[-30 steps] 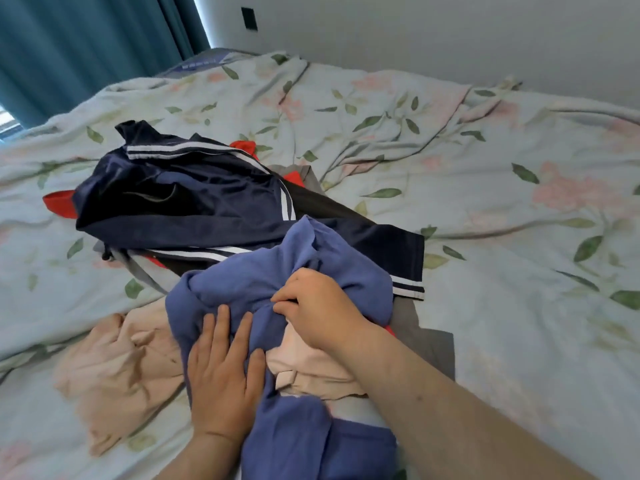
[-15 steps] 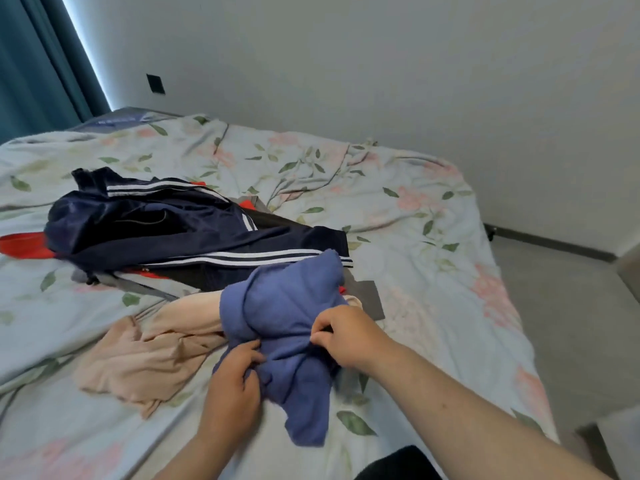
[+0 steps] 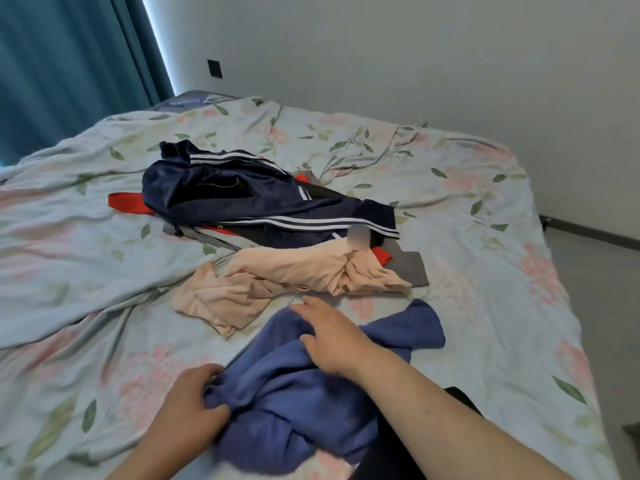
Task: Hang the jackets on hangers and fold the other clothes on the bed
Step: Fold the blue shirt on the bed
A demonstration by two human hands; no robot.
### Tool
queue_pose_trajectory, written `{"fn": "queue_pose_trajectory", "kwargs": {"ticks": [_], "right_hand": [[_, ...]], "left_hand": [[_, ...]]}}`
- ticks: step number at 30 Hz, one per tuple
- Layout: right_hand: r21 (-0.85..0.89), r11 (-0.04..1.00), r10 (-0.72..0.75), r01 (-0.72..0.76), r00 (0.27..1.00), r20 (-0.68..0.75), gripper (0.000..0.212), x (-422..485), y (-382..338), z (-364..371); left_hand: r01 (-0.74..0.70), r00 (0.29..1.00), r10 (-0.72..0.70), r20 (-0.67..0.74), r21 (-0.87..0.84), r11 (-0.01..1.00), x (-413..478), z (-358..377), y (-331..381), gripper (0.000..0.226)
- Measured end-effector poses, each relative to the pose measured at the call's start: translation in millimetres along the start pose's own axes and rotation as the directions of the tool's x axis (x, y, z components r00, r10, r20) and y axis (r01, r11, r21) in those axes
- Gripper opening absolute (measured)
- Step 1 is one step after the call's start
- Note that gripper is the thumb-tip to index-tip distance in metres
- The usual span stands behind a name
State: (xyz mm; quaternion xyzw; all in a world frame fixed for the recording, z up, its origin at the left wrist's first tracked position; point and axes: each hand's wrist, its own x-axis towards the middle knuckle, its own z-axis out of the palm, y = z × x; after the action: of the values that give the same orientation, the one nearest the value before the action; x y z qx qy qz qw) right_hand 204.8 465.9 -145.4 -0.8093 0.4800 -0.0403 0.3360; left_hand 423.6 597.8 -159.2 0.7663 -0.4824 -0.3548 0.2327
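A crumpled blue-violet garment (image 3: pixel 298 403) lies at the near edge of the bed (image 3: pixel 69 237). My left hand (image 3: pixel 188 407) grips its left edge, fingers curled into the cloth. On top of the garment's upper part rests my right hand (image 3: pixel 332 337), fingers fairly straight and spread. Just beyond lies a rumpled peach garment (image 3: pixel 277 278). Farther back a navy jacket with white stripes (image 3: pixel 242 195) is heaped over red (image 3: pixel 124 202) and grey (image 3: pixel 412 268) clothes.
The bed has a pale floral cover, wrinkled at the left. Teal curtains (image 3: pixel 69 64) hang at the back left. A white wall runs behind, with grey floor (image 3: pixel 595 271) at the right. Something black (image 3: pixel 391 455) is at the bed's near edge under my right arm.
The blue-violet garment has been pulled off the pile toward the near edge of the bed. My right hand went from pinching it to lying flatter on it. The peach garment is uncovered.
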Motion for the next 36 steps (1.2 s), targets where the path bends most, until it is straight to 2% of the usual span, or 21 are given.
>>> {"fn": "queue_pose_trajectory", "kwargs": {"ticks": [1, 2, 4, 6, 10, 13, 15, 18, 20, 22, 23, 25, 26, 28, 29, 31, 34, 36], "right_hand": [[-0.015, 1.0, 0.014, -0.013, 0.998, 0.067, 0.062, 4.1, 1.2, 12.8], [-0.034, 0.999, 0.039, -0.036, 0.992, 0.123, 0.062, 4.6, 6.1, 24.7], [-0.075, 0.995, 0.072, -0.061, 0.987, 0.147, 0.039, -5.2, 19.3, 43.7], [-0.081, 0.993, 0.088, -0.081, 0.992, 0.093, 0.016, -18.6, 27.6, 50.2], [-0.035, 0.999, 0.026, -0.031, 0.991, -0.129, 0.027, -30.0, 32.6, 38.1], [-0.031, 0.998, 0.054, -0.063, 0.97, -0.235, 0.044, -35.5, 29.7, 27.6], [-0.109, 0.993, 0.014, -0.053, 0.943, -0.334, 0.046, -44.2, 22.3, 18.2], [-0.171, 0.985, -0.121, 0.026, 0.813, -0.57, 0.044, -61.1, 9.7, -3.6], [-0.031, 0.985, -0.149, 0.172, 0.732, -0.665, 0.036, -69.4, 0.1, -24.0], [0.184, 0.947, -0.07, 0.264, 0.726, -0.684, 0.029, -74.1, -12.2, -48.9], [0.254, 0.93, -0.025, 0.266, 0.734, -0.679, 0.028, -74.1, -17.8, -62.8], [0.31, 0.919, 0.057, 0.243, 0.697, -0.714, 0.024, -71.6, -22.7, -92.0], [0.318, 0.922, 0.092, 0.223, 0.669, -0.738, 0.025, -71.1, -23.2, -107.5], [0.291, 0.943, 0.122, 0.162, 0.645, -0.754, 0.027, -73.1, -20.2, -136.1], [0.261, 0.958, 0.122, 0.121, 0.649, -0.751, 0.027, -75.0, -15.8, -147.3], [0.22, 0.974, 0.132, 0.048, 0.666, -0.734, 0.03, -80.3, -2.7, -162.1], [0.185, 0.981, 0.169, -0.055, 0.709, -0.685, 0.038, -89.5, 21.2, -168.1], [0.165, 0.981, 0.188, -0.104, 0.729, -0.658, 0.044, -95.5, 34.2, -164.2]], "left_hand": [[-0.003, 0.999, -0.005, 0.049, 0.165, 0.986, -0.5, 1.6, -5.4, 0.054], [0.016, 0.996, -0.038, 0.081, 0.258, 0.966, -0.9, 3.5, -9.4, 0.063], [0.078, 0.99, -0.104, 0.09, 0.257, 0.963, -6.4, 4.2, -11.5, 0.061], [0.121, 0.982, -0.146, 0.116, 0.199, 0.972, -13.7, 3.8, -12.8, 0.056], [0.192, 0.96, -0.235, 0.154, 0.252, 0.949, -24.3, -1.5, -11.2, 0.033], [0.15, 0.975, -0.191, 0.112, 0.3, 0.942, -26.7, -11.7, -3.4, 0.007], [0.08, 0.996, -0.084, 0.007, 0.239, 0.968, -30.6, -23.7, 6.1, 0.016], [-0.156, 0.967, 0.145, -0.208, -0.038, 0.987, -41.4, -44.6, 34.9, 0.025], [-0.227, 0.955, 0.158, -0.251, -0.277, 0.934, -44.7, -53.4, 56.9, 0.033], [-0.214, 0.964, 0.109, -0.242, -0.461, 0.861, -40.5, -57.3, 74.7, 0.028], [-0.224, 0.961, 0.114, -0.25, -0.471, 0.853, -37.9, -60.2, 83.4, 0.024], [-0.282, 0.944, 0.206, -0.258, -0.306, 0.909, -29.7, -68.9, 94.8, 0.019], [-0.308, 0.938, 0.279, -0.207, -0.122, 0.944, -25.1, -74.0, 98.2, 0.019], [-0.312, 0.94, 0.339, -0.042, 0.299, 0.902, -16.6, -83.8, 102.3, 0.013], [-0.291, 0.948, 0.318, 0.004, 0.412, 0.863, -12.2, -88.0, 102.5, 0.008], [-0.254, 0.959, 0.282, -0.001, 0.429, 0.867, -7.4, -96.3, 101.1, 0.017], [-0.249, 0.943, 0.292, -0.16, 0.245, 0.937, -4.4, -114.5, 98.5, 0.017], [-0.263, 0.917, 0.313, -0.247, 0.216, 0.94, -4.2, -124.8, 99.1, 0.013]]}}
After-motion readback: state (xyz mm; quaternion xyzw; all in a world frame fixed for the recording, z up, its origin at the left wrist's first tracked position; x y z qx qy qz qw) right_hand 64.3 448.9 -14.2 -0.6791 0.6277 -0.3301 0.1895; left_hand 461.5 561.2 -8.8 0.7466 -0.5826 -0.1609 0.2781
